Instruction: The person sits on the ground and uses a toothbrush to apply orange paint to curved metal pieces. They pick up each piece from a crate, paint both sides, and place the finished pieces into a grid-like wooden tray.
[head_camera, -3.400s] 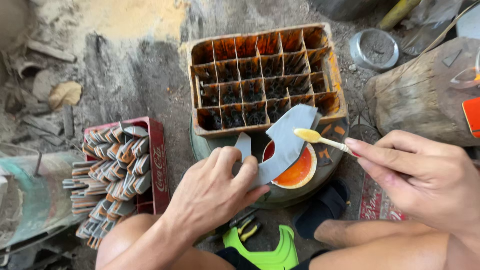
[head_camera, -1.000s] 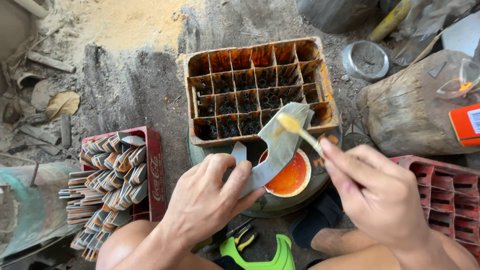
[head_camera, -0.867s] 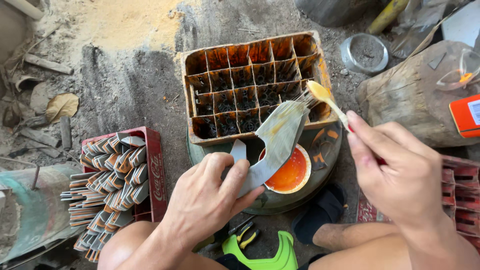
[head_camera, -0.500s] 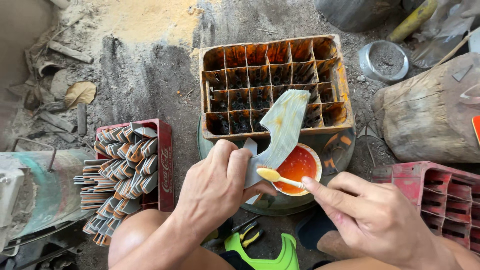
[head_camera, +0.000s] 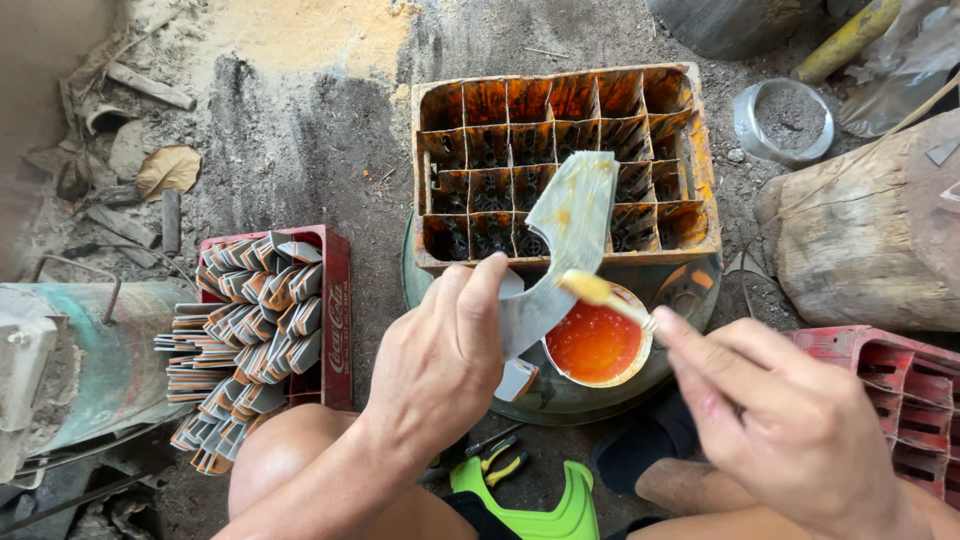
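My left hand (head_camera: 440, 365) grips a curved grey metal blade (head_camera: 560, 245) by its lower end, the blade pointing up over a small tin of orange liquid (head_camera: 595, 345). My right hand (head_camera: 790, 430) holds a thin brush (head_camera: 605, 293). Its wet yellow-orange tip rests against the blade's lower edge, just above the tin. The blade shows streaks of orange along its face. Behind the blade stands an orange-stained crate with divided cells (head_camera: 690, 130), several of which hold dark blades upright.
A red crate (head_camera: 335, 300) at the left is stacked with several grey blades. A log (head_camera: 860, 240) lies at the right, a second red crate (head_camera: 900, 390) below it. A metal bowl (head_camera: 785, 120) sits at the back right, a teal drum (head_camera: 80, 360) at the far left, green-handled pliers (head_camera: 505, 465) between my legs.
The brush went from the blade's upper part down into the tin, and now its tip touches the blade's lower edge. My left hand kept the blade upright throughout.
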